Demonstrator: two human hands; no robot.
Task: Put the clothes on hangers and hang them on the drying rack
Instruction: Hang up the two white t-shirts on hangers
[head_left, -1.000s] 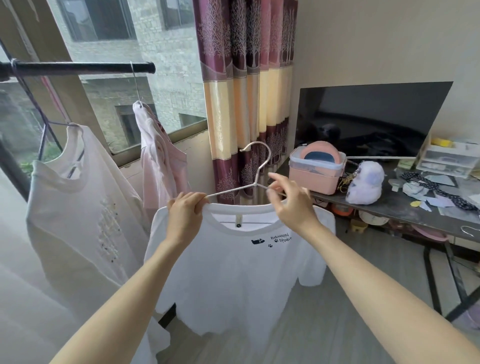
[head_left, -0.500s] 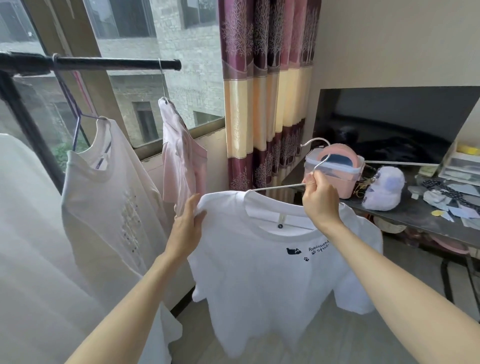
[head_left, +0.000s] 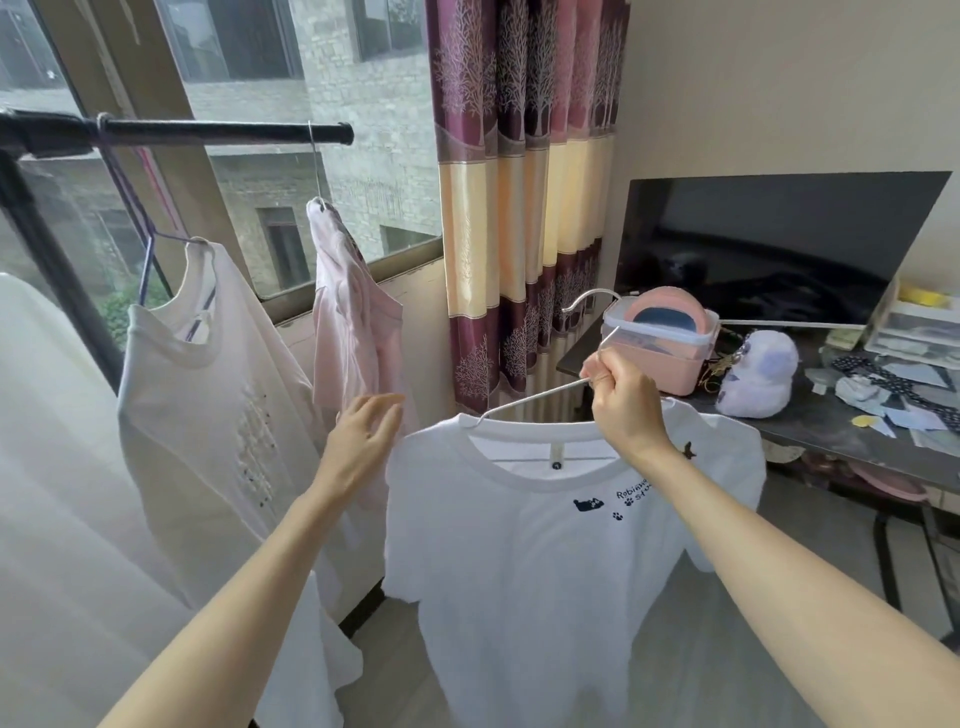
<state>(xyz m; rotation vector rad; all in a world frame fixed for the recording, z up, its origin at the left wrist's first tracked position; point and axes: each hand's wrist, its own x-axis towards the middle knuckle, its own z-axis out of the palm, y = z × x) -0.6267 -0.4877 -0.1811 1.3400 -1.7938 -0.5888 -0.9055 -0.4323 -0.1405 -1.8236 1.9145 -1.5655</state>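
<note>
The white hanger (head_left: 540, 397) carrying the white T-shirt (head_left: 524, 561) is gripped at its neck by the right hand (head_left: 626, 402), held below the black rack bar (head_left: 218, 132). The left hand (head_left: 363, 434) is released, fingers relaxed, just beside the shirt's shoulder. A cluttered dark table (head_left: 831, 431) and curtain (head_left: 519, 208) are seen behind.

dark tabletop (head_left: 810, 421) on the right carrying a bunch of stuff, pink plastic lidded box (head_left: 655, 347) sitting near its left end, fluffy lilac plush toy (head_left: 759, 375) lying just beside it, fabric scraps (head_left: 893, 395) scattering further right
</note>
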